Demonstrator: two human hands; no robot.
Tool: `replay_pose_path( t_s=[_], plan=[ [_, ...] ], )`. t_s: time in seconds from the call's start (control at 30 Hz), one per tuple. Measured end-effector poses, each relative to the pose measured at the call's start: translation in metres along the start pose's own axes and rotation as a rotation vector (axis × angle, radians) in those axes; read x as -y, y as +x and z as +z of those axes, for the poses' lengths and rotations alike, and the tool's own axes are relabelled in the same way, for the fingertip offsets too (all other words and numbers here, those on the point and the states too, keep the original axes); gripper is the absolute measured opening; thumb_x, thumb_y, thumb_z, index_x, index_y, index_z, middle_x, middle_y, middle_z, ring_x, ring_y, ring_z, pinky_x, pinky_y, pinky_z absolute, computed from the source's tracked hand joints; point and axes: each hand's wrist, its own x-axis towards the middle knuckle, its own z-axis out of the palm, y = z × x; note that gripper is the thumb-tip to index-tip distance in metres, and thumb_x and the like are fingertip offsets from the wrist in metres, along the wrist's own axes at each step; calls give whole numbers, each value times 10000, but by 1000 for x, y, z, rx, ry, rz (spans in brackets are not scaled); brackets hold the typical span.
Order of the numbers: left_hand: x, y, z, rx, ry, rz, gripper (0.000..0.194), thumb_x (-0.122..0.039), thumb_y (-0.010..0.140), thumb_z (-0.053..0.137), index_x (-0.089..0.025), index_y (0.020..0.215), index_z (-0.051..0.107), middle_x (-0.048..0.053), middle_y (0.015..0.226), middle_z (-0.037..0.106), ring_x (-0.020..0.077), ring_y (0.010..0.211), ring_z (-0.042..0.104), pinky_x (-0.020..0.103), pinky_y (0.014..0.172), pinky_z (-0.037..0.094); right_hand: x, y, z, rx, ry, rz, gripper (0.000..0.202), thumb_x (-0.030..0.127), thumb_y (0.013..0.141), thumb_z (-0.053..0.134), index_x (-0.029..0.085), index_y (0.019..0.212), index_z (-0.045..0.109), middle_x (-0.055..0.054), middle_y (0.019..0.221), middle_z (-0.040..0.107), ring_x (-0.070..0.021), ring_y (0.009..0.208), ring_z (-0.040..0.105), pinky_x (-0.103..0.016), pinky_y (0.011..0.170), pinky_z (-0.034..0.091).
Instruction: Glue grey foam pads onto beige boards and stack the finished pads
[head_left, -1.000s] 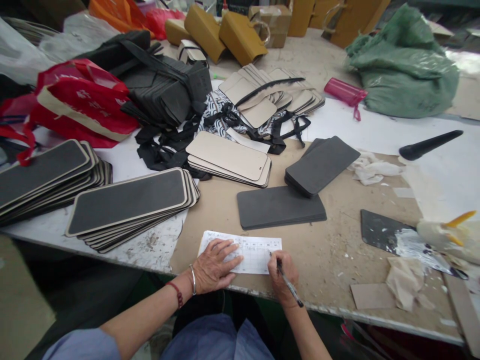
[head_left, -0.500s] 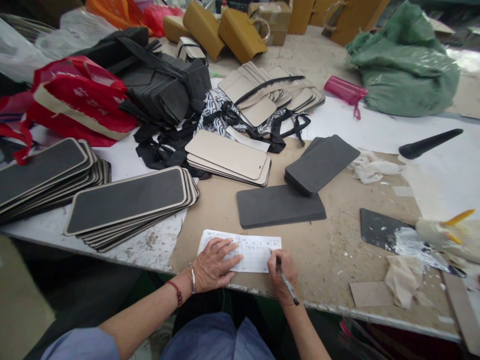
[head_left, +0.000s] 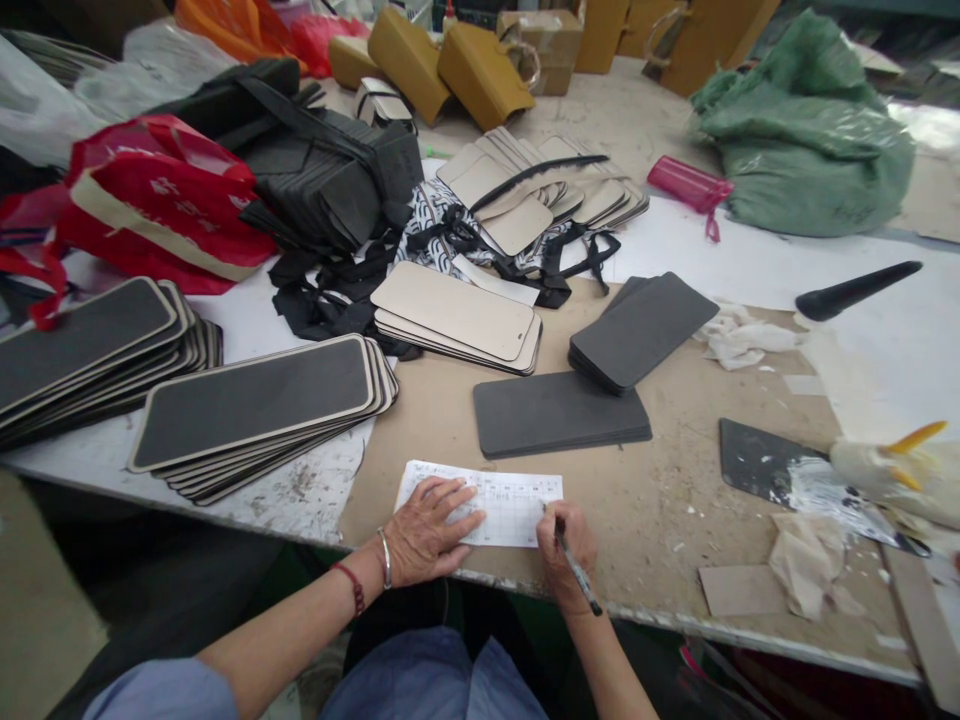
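Note:
A printed form with a grid and some handwriting point(head_left: 510, 515) lies at the front edge of the table. My left hand point(head_left: 431, 528) rests flat on the form's left part, fingers spread. In my right hand point(head_left: 567, 555) is a pen point(head_left: 579, 572), its tip at the right side of the sheet. Just beyond the paper lies a small stack of dark grey rounded panels point(head_left: 562, 412), with a second dark stack point(head_left: 641, 328) overlapping it. Farther back sits a pile of beige panels point(head_left: 454, 310).
Stacks of beige-edged dark panels point(head_left: 255, 400) fill the left. A red bag point(head_left: 161, 200), black straps point(head_left: 322, 290) and a green sack point(head_left: 810, 150) stand farther back. At right are a glue-smeared dark panel point(head_left: 765, 460), a crumpled cloth point(head_left: 806, 565) and a black tapered tool point(head_left: 859, 290).
My right hand and the pen have shifted very slightly to the right along the form. My left hand stays in place on the paper.

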Motion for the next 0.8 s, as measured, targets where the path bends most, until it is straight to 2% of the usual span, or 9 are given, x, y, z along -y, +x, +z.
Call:
replay_pose_path(
  t_s=[0.3, 0.53, 0.7, 0.8],
  plan=[
    [0, -1, 1, 13, -9, -3, 410, -335, 754, 531, -257, 1156, 502, 76, 1205, 530, 247, 1164, 412, 446, 978, 285, 0, 0, 1, 1, -32, 8, 143, 236, 884, 376, 190, 775, 456, -12, 686, 542, -126, 596, 530, -242, 554, 438],
    [1, -2, 1, 4, 0, 1, 424, -335, 753, 529, -262, 1168, 492, 77, 1216, 527, 245, 1172, 407, 446, 980, 285, 7, 8, -7, -141, -2, 181, 190, 304, 886, 378, 185, 779, 480, -9, 664, 552, -125, 565, 538, -230, 529, 425],
    [1, -4, 3, -30, 7, 15, 407, -341, 760, 520, -246, 1155, 503, 84, 1197, 543, 242, 1157, 429, 433, 970, 304, 4, 6, -13, -106, -26, 130, 218, 315, 883, 378, 195, 741, 492, 4, 608, 535, -123, 519, 519, -232, 497, 411],
    [1, -3, 3, -12, -5, 7, 401, -345, 773, 507, -251, 1162, 498, 83, 1206, 540, 243, 1159, 436, 438, 967, 313, -4, 2, -17, -114, -30, 59, 204, 306, 888, 391, 184, 801, 528, -27, 669, 574, -144, 601, 552, -254, 569, 446]
  ],
)
